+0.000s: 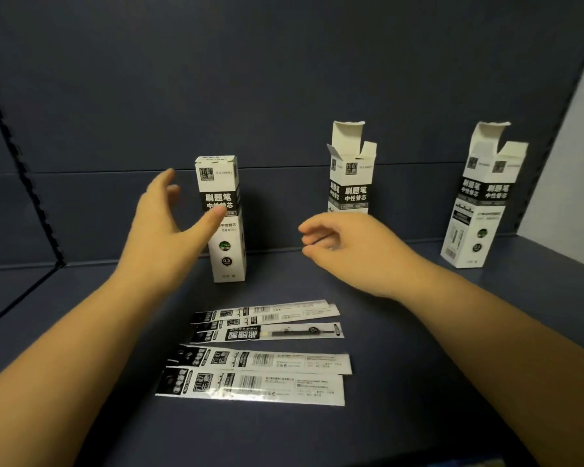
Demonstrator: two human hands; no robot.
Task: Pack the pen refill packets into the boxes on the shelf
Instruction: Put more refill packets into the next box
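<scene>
Packets: five flat, glossy black-and-white plastic pen refill packets (260, 352) lie in a loose fan on the dark blue shelf floor (418, 382), lower centre of the frame, some overlapping.
Boxes: closed tall white-and-black cardboard box (224, 219) at centre left; two like it, middle open box (350, 173) and right open box (479, 200), stand with top flaps raised.
Left hand (169, 224): fingers spread and relaxed, holding nothing, thumb in front of the closed box; contact unclear.
Right hand (344, 244): fingers loosely curled, empty, before the middle open box.
Handling: packets look light, thin, slippery and bendy; likely best pinched at one short end and slid in lengthwise. The boxes look light and tippable; steady one while loading.
</scene>
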